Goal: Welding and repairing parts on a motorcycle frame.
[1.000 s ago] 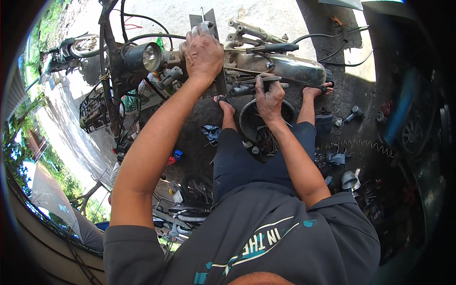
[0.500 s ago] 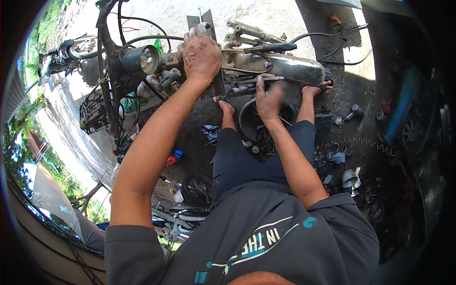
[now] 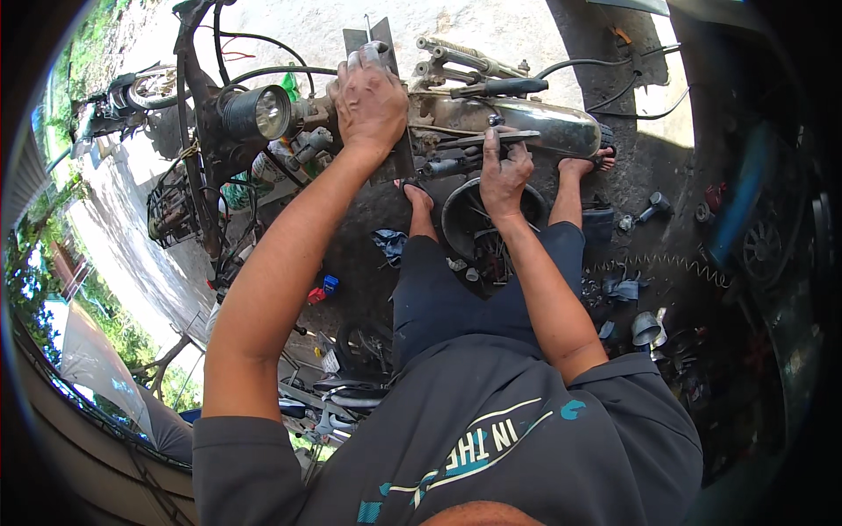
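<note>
Sunlit concrete (image 3: 513,26) beside dark, cluttered floor (image 3: 645,244)

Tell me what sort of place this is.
Probably a partly open-air motorcycle repair spot: a round headlight on a bare bike frame, a shiny metal mudguard, and a basin of loose metal pieces.

Plate (image 3: 403,159): dull metal. Tool (image 3: 524,136): matt metal. Fender (image 3: 558,125): glossy, smooth metal. Shirt (image 3: 526,438): matt cloth.
</note>
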A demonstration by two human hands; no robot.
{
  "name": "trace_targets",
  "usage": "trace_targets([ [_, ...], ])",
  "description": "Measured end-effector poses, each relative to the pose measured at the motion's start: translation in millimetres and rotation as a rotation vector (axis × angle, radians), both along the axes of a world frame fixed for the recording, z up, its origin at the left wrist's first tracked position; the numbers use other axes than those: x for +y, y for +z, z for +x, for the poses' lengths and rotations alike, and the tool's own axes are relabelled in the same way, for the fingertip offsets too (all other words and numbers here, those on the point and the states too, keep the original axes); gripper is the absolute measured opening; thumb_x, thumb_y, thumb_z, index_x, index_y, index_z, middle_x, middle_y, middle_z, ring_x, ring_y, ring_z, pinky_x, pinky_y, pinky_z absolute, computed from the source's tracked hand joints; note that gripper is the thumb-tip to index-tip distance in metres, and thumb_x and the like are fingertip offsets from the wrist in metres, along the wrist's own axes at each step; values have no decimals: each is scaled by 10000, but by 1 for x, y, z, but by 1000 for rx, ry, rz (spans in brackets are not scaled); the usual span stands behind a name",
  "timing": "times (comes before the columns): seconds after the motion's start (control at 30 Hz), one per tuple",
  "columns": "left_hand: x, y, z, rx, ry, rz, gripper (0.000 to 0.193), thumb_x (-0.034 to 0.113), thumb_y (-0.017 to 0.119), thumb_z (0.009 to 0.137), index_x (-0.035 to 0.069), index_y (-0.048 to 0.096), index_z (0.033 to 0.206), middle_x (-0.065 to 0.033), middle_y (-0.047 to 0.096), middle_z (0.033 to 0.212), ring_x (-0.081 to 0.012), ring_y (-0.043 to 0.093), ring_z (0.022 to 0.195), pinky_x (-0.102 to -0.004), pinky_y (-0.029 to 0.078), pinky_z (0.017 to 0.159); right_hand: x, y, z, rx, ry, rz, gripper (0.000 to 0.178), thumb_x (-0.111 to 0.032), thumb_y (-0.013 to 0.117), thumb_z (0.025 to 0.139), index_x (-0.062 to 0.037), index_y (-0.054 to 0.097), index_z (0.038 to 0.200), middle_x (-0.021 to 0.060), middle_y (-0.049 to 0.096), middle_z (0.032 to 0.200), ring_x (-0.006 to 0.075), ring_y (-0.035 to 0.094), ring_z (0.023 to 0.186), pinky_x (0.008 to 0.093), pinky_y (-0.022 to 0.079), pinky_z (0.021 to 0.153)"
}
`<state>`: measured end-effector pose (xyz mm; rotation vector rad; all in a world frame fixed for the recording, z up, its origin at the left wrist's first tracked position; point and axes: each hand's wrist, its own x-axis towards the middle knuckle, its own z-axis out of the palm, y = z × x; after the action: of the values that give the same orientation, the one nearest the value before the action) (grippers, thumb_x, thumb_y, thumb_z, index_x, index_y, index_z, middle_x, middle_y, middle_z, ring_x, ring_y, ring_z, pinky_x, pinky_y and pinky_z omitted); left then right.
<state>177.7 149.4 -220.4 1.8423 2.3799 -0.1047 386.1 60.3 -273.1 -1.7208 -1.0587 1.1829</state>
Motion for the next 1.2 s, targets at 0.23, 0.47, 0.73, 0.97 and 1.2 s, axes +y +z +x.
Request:
trace_targets([
  [0.23,-1,-4,-1,33,-49,50,526,271,518,1045,-55,558,1456,-253,621,1425,-446,559,1355,-603,426,1132,-1,4,-1,54,16,-27,209,-187,735,1033,21,731,1050,140,748,903,233,715,827,369,551,792],
  [0.47,2,4,2,-16,-3,2,493,265,526,1040,-44,573,1422,-251,625,1409,-436,566,1338,-586,435,1116,7,14,-5,-39,130,69,192,-153,754,1009,33,708,1019,159,723,897,291,739,824,399,563,760],
  [0.73,3,2,0,-1,-41,28,492,249,518,1038,-61,571,1417,-258,631,1391,-433,573,1322,-585,430,1106,10,9,-3,5,151,102,140,-125,728,1031,2,678,1065,134,713,880,245,726,759,370,558,714],
  [0.97,4,4,5,-19,-19,-2,492,236,527,1034,-67,566,1419,-270,628,1382,-438,573,1310,-575,424,1106,0,-3,-5,-45,176,150,145,-122,737,1017,4,688,1070,134,695,849,265,707,752,383,551,718],
  [1.2,2,-5,8,6,-75,42,478,236,533,1033,-54,573,1410,-262,620,1396,-438,563,1320,-597,425,1100,-12,-20,0,-40,139,77,163,-133,739,1017,10,698,1084,146,722,858,247,725,784,381,549,720],
])
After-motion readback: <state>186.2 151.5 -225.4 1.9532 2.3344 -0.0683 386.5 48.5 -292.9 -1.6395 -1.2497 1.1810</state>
